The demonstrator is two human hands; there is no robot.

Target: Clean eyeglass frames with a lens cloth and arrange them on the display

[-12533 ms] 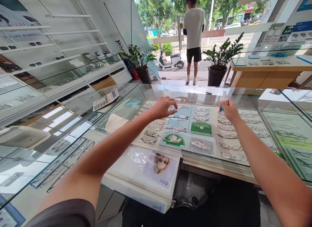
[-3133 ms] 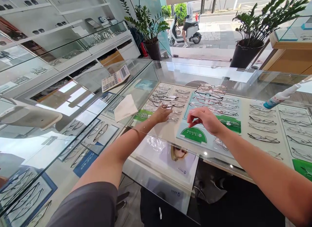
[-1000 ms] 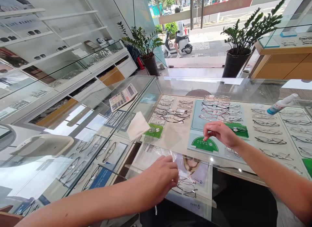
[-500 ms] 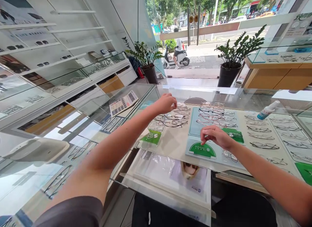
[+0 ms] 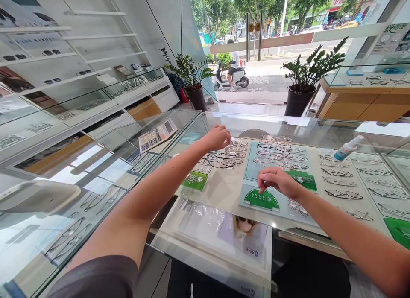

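Observation:
My left hand (image 5: 217,138), fingers curled, is over the glass counter top (image 5: 221,118), near several eyeglasses (image 5: 224,161) displayed beneath the glass. Whatever its fingers may hold is hidden. Closer to me, my right hand (image 5: 279,182) is bent at the wrist with its fingers curled downward, above a green half-round sign (image 5: 262,200) on a pale blue display board (image 5: 250,185). I cannot make out anything in that hand. More eyeglass frames (image 5: 282,156) lie in rows under the glass just beyond it. A white and blue spray bottle (image 5: 348,147) is on the counter to the right.
A calculator (image 5: 158,135) lies at the left on the glass. Below the near edge is a picture board (image 5: 205,229). Two potted plants (image 5: 196,97) flank the glass door. Outside, a person sits on a scooter (image 5: 235,77). Shelves with sunglasses line the left wall.
The view has shifted slightly, so the counter contents appear a little further left. Both hands keep nearly the same pose, with the right hand slightly left and lower in the picture.

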